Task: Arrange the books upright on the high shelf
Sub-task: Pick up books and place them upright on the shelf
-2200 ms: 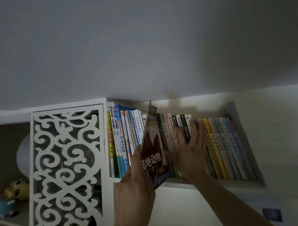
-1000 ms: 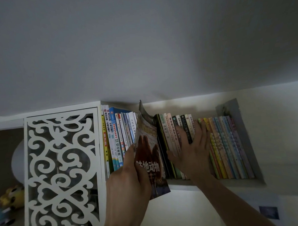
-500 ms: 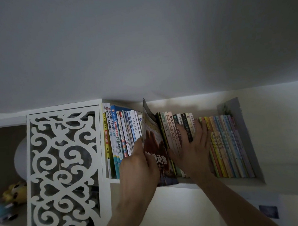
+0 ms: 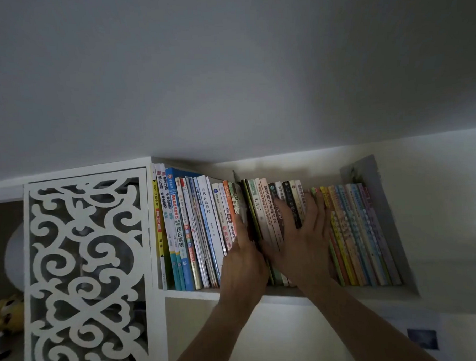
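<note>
We reach up to the high shelf (image 4: 290, 290), where a long row of books (image 4: 195, 231) stands upright from the left end wall to the grey panel at the right end. Our left hand (image 4: 241, 262) is pressed against the spines near the middle of the row, fingers pointing upward along a thin book (image 4: 239, 199) whose top corner sticks up a little above its neighbours; that book now sits in the row between the orange-spined books on its left and the dark green ones on its right. We cannot tell whether the left fingers are flat on it or pinching its edge, since the hand's back hides them. Our right hand (image 4: 302, 237) lies flat with fingers spread and straight, pressing on the spines just right of the thin book, its thumb close beside our left hand. Further right, the colourful thin books (image 4: 359, 229) lean slightly toward the right end of the shelf. Left of the shelf stands a white fretwork panel (image 4: 88, 268), and behind it, at the lower left, a yellow plush toy (image 4: 8, 316) shows dimly.
</note>
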